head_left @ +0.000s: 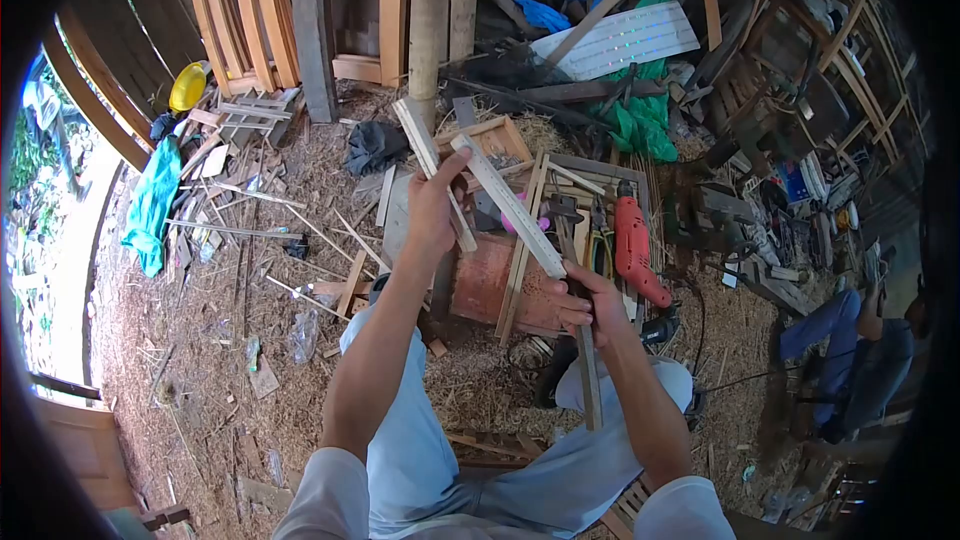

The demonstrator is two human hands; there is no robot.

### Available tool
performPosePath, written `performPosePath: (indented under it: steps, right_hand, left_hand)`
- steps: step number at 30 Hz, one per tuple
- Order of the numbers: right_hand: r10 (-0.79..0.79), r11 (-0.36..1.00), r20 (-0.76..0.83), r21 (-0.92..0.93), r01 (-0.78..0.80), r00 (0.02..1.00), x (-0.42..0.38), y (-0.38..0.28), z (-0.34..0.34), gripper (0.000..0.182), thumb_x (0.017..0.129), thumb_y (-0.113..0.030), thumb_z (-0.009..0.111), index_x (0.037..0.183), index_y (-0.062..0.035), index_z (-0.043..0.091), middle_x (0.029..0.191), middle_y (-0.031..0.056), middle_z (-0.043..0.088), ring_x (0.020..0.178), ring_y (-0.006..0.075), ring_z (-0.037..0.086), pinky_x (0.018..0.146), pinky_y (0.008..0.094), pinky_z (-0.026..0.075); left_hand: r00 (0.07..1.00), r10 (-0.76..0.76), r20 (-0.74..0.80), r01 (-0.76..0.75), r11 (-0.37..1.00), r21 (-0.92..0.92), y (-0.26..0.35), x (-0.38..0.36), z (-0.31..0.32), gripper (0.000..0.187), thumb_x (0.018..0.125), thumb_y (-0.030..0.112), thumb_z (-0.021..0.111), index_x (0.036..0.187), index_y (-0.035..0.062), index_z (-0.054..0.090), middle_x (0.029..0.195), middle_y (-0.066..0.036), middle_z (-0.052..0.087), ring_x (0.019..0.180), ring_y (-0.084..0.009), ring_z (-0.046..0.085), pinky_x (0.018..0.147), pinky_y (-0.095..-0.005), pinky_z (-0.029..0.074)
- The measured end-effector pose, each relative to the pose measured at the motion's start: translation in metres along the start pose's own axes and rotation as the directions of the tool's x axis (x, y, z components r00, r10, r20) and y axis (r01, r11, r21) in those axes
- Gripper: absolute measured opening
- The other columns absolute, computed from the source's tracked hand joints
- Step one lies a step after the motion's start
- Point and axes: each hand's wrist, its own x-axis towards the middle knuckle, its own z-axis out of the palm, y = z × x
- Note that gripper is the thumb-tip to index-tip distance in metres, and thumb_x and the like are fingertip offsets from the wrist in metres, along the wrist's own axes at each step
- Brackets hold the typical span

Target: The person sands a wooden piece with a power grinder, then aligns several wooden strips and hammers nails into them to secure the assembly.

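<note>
My left hand (435, 212) is closed around a pale wooden strip (418, 135), which slants up and away from me. In my right hand (597, 308), the fingers are wrapped at the lower end of a second pale wooden strip (510, 205). This strip's upper end lies right at my left thumb. A darker narrow stick (588, 380) extends downward below my right hand. Beneath both hands is a low work surface with a reddish-brown board (485, 285). A red power drill (634, 245) lies just right of my right hand, beside pliers (600, 252).
A shallow wooden tray (508, 132) sits at the far side of the work surface. Shavings and offcuts cover the ground. Wooden frames (265, 15) lean at the back left. Another person (855, 360) sits at the right, near a cable (765, 377).
</note>
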Motion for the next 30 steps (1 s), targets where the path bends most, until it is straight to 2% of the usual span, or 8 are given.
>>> performPosePath:
  steps: [5,7,8,9,15,23,25,30]
  right_hand:
    - [-0.012,0.999,-0.053,0.043,0.015,0.999,-0.003,0.0,-0.016,0.026,0.096,-0.021,0.046,0.116,-0.0038,0.046,0.079,0.0027,0.048,0.042,0.0012,0.029,0.033,0.0152,0.027]
    - [-0.004,0.99,-0.029,0.139,0.008,1.0,0.001,-0.002,-0.026,0.026,0.096,-0.021,0.045,0.114,-0.0028,0.046,0.079,0.0027,0.047,0.043,0.0017,0.03,0.033,0.0155,0.027]
    - [0.012,0.973,-0.001,0.232,-0.012,1.0,0.002,-0.004,-0.028,0.026,0.096,-0.021,0.045,0.113,-0.0018,0.046,0.079,0.0026,0.047,0.044,0.0022,0.03,0.033,0.0158,0.027]
    - [-0.002,0.973,0.004,0.233,0.001,1.0,0.002,-0.005,-0.026,0.026,0.096,-0.021,0.045,0.113,-0.0018,0.046,0.079,0.0026,0.047,0.044,0.0022,0.03,0.033,0.0158,0.027]
    - [-0.049,0.903,0.086,0.43,0.007,0.995,0.01,0.001,-0.025,0.027,0.097,-0.021,0.042,0.109,0.0025,0.047,0.081,0.0043,0.049,0.047,0.0034,0.032,0.035,0.0173,0.029]
    - [-0.123,0.961,0.053,0.255,0.106,0.991,0.016,0.002,-0.01,0.032,0.096,-0.023,0.045,0.119,0.0006,0.047,0.105,0.0109,0.061,0.05,0.0034,0.031,0.038,0.0168,0.028]
    - [-0.145,0.971,0.058,0.199,0.131,0.988,0.017,0.001,-0.008,0.034,0.096,-0.023,0.046,0.121,0.0005,0.047,0.105,0.0094,0.06,0.051,0.0033,0.032,0.039,0.0164,0.029]
    - [-0.206,0.977,0.029,0.062,0.204,0.978,0.017,0.001,0.006,0.037,0.095,-0.023,0.049,0.122,0.0014,0.047,0.099,0.0042,0.058,0.054,0.003,0.033,0.041,0.0156,0.029]
  left_hand:
    - [0.999,0.053,0.014,-0.053,0.998,0.035,-0.008,0.011,-0.013,0.028,0.088,0.036,0.063,0.081,0.0105,0.056,0.058,0.004,0.046,0.044,-0.0062,0.041,0.04,-0.0216,0.033]
    - [0.998,-0.059,0.0,0.059,0.995,-0.077,0.0,0.002,-0.005,0.037,0.09,0.049,0.053,0.089,0.012,0.052,0.063,0.003,0.043,0.051,-0.0077,0.041,0.043,-0.023,0.035]
    - [0.95,-0.254,0.179,0.252,0.967,0.032,0.012,-0.008,-0.006,0.036,0.095,0.049,0.043,0.095,0.0135,0.047,0.069,0.001,0.042,0.058,-0.0092,0.041,0.048,-0.0236,0.037]
    - [0.949,-0.252,0.191,0.249,0.968,0.04,0.006,-0.008,-0.005,0.036,0.095,0.049,0.043,0.095,0.0135,0.047,0.069,0.001,0.042,0.058,-0.0092,0.041,0.048,-0.0236,0.037]
    - [0.933,-0.135,0.333,0.143,0.99,0.001,-0.013,-0.016,0.003,0.025,0.1,0.029,0.038,0.114,0.0096,0.045,0.083,-0.007,0.053,0.068,-0.0131,0.049,0.061,-0.0232,0.042]
    - [0.92,-0.111,0.375,0.145,0.988,-0.062,-0.023,-0.019,0.007,0.033,0.099,0.026,0.042,0.127,0.0074,0.045,0.106,-0.01,0.057,0.082,-0.0157,0.054,0.074,-0.0284,0.047]
    - [0.92,-0.079,0.384,0.163,0.968,-0.192,-0.026,-0.016,0.002,0.035,0.096,0.016,0.049,0.13,0.0086,0.044,0.111,-0.006,0.058,0.097,-0.0171,0.058,0.083,-0.032,0.05]
    - [0.926,-0.054,0.374,0.119,0.981,-0.154,-0.025,-0.02,0.006,0.04,0.094,0.013,0.05,0.132,0.0085,0.039,0.113,-0.008,0.056,0.097,-0.0159,0.056,0.086,-0.0304,0.046]
